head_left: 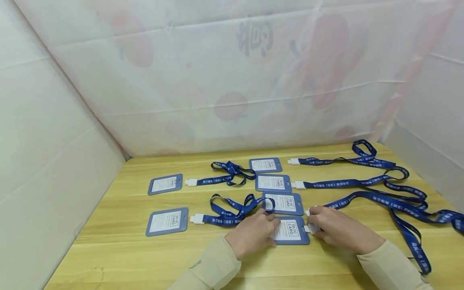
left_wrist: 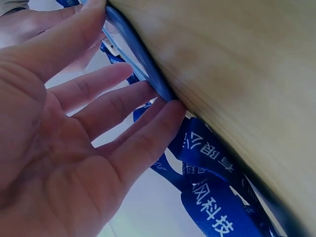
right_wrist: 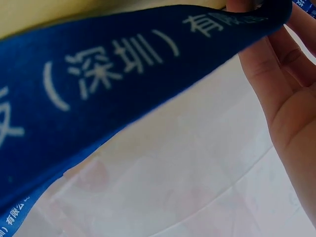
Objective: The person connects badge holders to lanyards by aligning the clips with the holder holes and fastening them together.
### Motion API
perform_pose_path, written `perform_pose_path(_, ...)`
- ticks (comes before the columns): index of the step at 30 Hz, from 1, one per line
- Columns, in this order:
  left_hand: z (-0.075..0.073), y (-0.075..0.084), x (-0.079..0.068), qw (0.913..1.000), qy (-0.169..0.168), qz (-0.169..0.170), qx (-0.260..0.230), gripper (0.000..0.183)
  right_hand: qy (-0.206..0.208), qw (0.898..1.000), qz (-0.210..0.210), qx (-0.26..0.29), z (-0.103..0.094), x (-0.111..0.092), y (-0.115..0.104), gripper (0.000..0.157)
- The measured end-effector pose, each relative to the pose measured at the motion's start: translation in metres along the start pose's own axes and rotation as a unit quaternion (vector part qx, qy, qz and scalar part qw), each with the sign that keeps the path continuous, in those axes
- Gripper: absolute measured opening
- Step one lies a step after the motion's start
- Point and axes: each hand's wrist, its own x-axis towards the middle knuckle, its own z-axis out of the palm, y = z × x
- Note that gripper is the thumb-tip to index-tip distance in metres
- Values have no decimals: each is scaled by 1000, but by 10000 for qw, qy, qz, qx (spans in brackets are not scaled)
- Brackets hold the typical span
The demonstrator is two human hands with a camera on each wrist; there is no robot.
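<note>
Reference: front holder at dial centre, 12 o'clock pointing away from the person.

Containers: Six blue-grey card holders lie on the wood-grain table (head_left: pixel 127 257). Each contains one white insert. The front holder (head_left: pixel 305 238) contains a white insert (head_left: pixel 290 229) marked "ID/IC CARD" in a black box, with smaller text beside it. The second holder (head_left: pixel 300 210) is just beyond, towards 12 o'clock; the third holder (head_left: pixel 287 189) and fourth holder (head_left: pixel 278 168) follow in line, slightly towards 11 o'clock. The near-left holder (head_left: pixel 183 226) lies at 9 o'clock, the far-left holder (head_left: pixel 179 186) at 10 o'clock.

Appearance: The front holder is a flat, rounded rectangle with a raised frame, its printed face upward and its slotted end towards 3 o'clock.

Hands: The left hand (head_left: pixel 253 233), at 9 o'clock, grips the front holder by its edges. The right hand (head_left: pixel 338 229), at 3 o'clock, pinches a white clip (head_left: pixel 311 228) at the slotted end; whether the clip is engaged cannot be determined.

Lanyards: Blue lanyards with white lettering run from 1 to 4 o'clock. The near-left lanyard (head_left: pixel 217 220) lies towards 9 o'clock, its loop crossing the second holder.
</note>
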Motion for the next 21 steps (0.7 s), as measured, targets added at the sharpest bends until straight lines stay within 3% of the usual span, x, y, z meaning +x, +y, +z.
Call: perform_pose_path(21,-1,2,0,9996,-96,-225,-136,49,109,9998,-160,-95,1,-1,-1,23)
